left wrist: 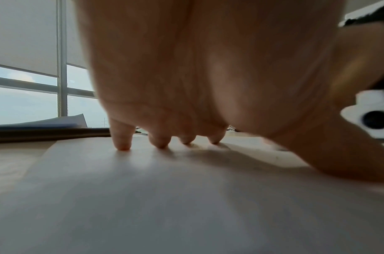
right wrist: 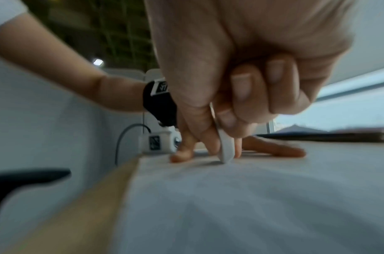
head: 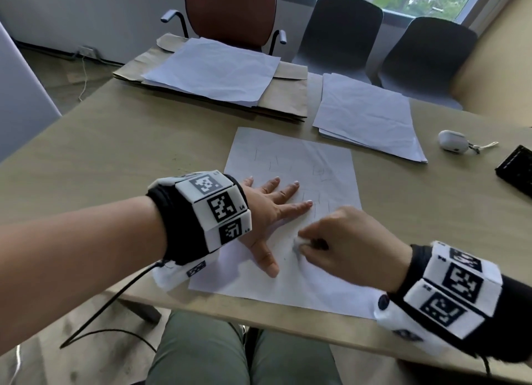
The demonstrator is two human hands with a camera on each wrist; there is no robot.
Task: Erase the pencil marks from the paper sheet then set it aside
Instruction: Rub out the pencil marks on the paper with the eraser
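Observation:
A white paper sheet [head: 290, 165] with faint pencil marks lies on the table in front of me. My left hand [head: 267, 209] presses flat on its left part, fingers spread straight; the left wrist view shows its fingertips [left wrist: 121, 144] touching the sheet [left wrist: 143, 197]. My right hand [head: 339, 237] pinches a small white eraser [head: 298, 245] between thumb and fingers. The eraser [right wrist: 225, 149] tip touches the sheet [right wrist: 252, 197] just right of the left thumb. My right hand [right wrist: 225, 110] hides most of the eraser.
A stack of white sheets [head: 365, 116] lies at the back right. More sheets [head: 213, 67] rest on brown paper bags [head: 285, 96] at the back left. A white earbud case [head: 450, 140] and a dark object [head: 516, 168] sit at the right. Chairs [head: 342, 24] stand behind the table [head: 115, 154].

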